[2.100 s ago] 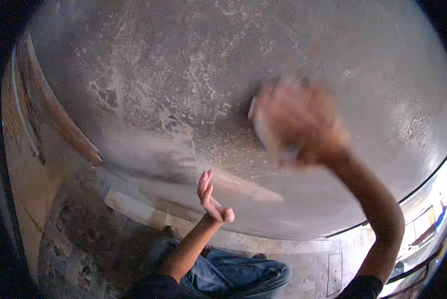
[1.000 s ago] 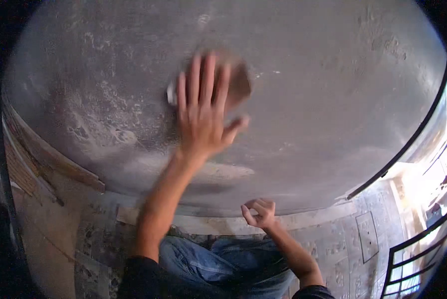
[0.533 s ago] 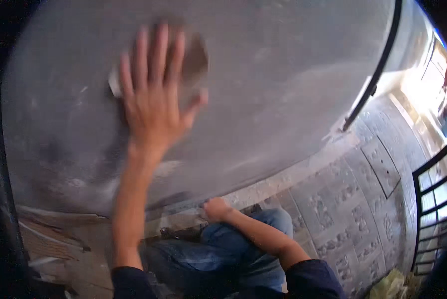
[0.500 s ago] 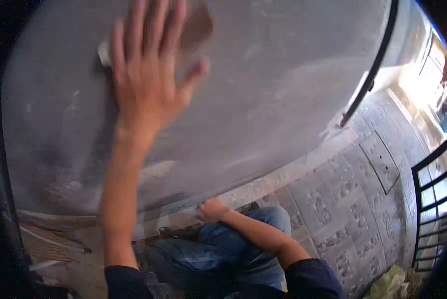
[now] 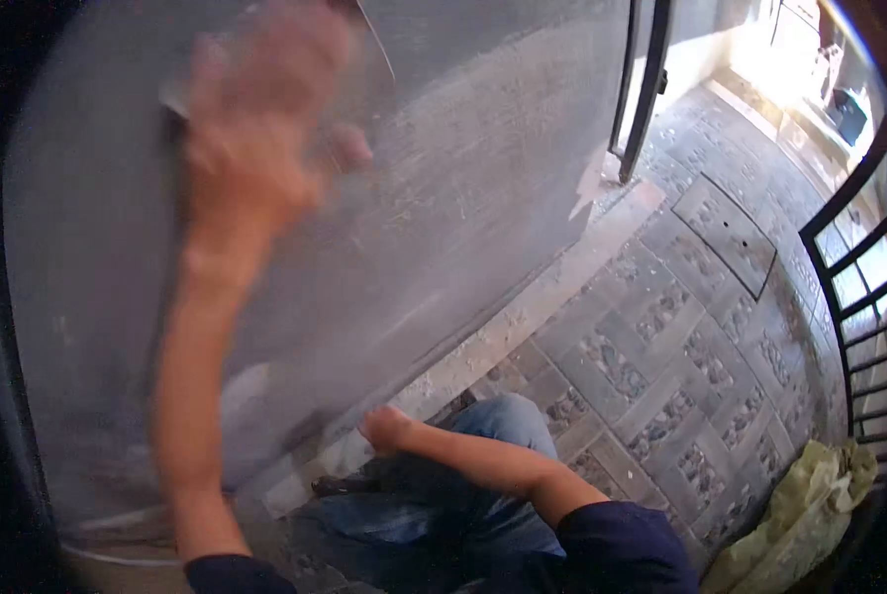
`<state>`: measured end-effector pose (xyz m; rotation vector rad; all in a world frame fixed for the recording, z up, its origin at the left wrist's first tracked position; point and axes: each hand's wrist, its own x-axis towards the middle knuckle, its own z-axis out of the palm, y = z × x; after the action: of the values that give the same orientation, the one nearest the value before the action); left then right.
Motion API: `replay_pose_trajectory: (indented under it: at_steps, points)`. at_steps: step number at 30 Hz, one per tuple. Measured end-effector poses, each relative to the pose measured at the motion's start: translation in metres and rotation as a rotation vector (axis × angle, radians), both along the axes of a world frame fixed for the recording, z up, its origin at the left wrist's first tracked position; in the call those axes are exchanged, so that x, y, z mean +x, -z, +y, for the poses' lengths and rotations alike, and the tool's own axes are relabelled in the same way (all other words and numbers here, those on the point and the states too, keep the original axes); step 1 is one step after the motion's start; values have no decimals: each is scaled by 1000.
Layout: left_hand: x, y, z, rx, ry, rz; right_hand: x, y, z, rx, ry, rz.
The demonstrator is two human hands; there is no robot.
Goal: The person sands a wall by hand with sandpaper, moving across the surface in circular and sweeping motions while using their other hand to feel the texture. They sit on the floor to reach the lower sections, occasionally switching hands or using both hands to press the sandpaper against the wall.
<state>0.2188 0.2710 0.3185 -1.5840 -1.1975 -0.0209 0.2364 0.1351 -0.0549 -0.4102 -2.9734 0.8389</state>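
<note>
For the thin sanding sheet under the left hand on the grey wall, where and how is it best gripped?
Probably at its free edge. The thin sanding sheet lies flat against the grey wall, mostly covered by the blurred left hand, with only a pale corner peeking out on the left. Pressing flat with the palm from the front suits it; to lift it, pinch that exposed corner from the left.

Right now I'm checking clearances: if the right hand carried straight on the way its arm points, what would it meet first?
Likely the grey wall, near its pale base strip. The right hand is fisted, pointing low toward it. Depth is unclear; it may already touch.
</note>
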Motion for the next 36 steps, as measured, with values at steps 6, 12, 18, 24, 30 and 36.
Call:
replay_pose_trajectory:
  at_steps: [6, 12, 18, 24, 30, 36]
  points:
    - [22, 35, 13, -91, 80, -56, -17, 19, 3, 10, -78, -190]
    - [20, 181, 34, -642, 258, -63, -11, -12, 0, -51, -14, -75]
    - [102, 24, 96, -325, 266, -238, -22, 1, -7, -102, -12, -140]
    - [108, 116, 121, -431, 244, -309, -9, -19, 20, -106, -58, -77]
    - [95, 192, 109, -581, 275, 297, 83, -40, 104, -126, 585, -16]
    - [123, 127, 151, -558, 419, -124, 88, -53, 147, -1047, 1313, 1097]
